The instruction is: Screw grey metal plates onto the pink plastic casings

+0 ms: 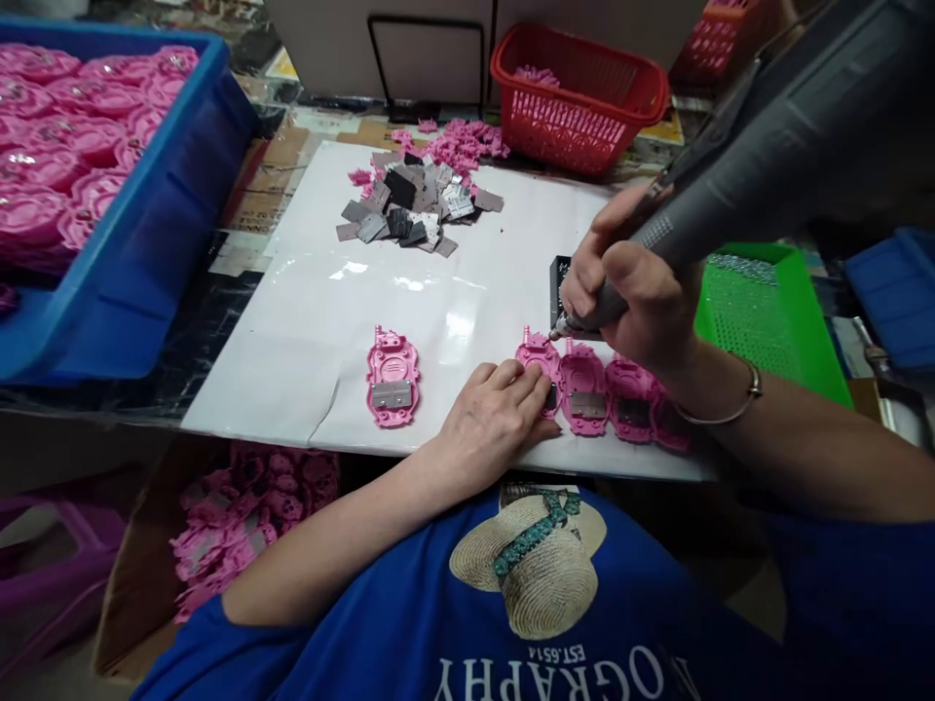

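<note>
My right hand (635, 282) is wrapped round a dark grey power screwdriver (760, 146), whose tip points down at the top of a pink plastic shell (539, 356). On that same shell lies my left hand (501, 414), fingers together and pressing on it, partly hiding a dark plate. To its right stand more pink shells in a row, one with a grey plate (587, 405), others with dark plates, the last partly hidden by my right wrist. Farther left on the white sheet is a single pink shell (393, 365) with a grey plate.
Loose plates (416, 200) and small pink parts (467, 146) are heaped at the back. Around them stand a red basket (584, 112), a blue crate (197, 146) of pink shells, a green tray (774, 321) of screws and a black box (559, 277). Below the table's edge is a carton (131, 574).
</note>
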